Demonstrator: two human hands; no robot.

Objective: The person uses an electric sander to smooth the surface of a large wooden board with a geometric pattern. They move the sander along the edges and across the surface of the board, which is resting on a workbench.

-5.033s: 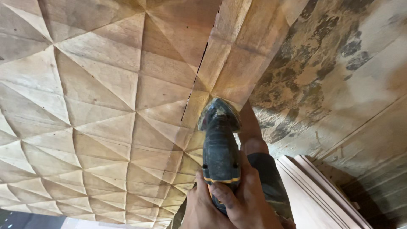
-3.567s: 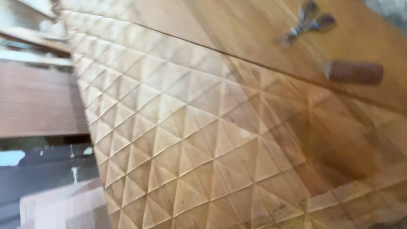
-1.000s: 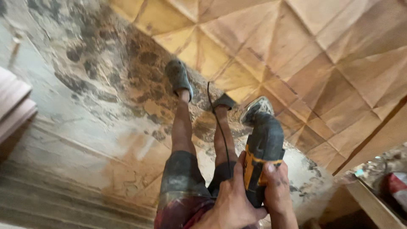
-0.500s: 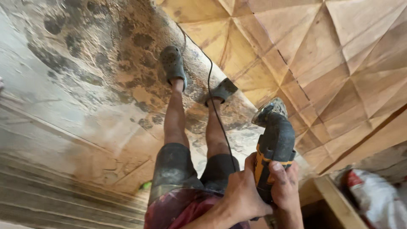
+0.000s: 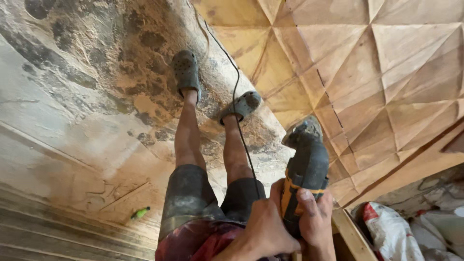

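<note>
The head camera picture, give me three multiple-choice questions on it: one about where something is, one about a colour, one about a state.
1. Where is the sander's head?
A. against the carved wood panel's edge
B. on the floor by the shoes
C. inside the white sack

2. What colour is the small object lying on the floor at lower left?
A. red
B. bright green
C. blue

3. How is the sander held?
A. one hand only
B. both hands wrapped round its handle
C. lying unheld

Answers: 1 A, the sander tip meets the carved wood panel. 2 B, the small object is bright green. 3 B, the left hand and right hand both grip it.
</note>
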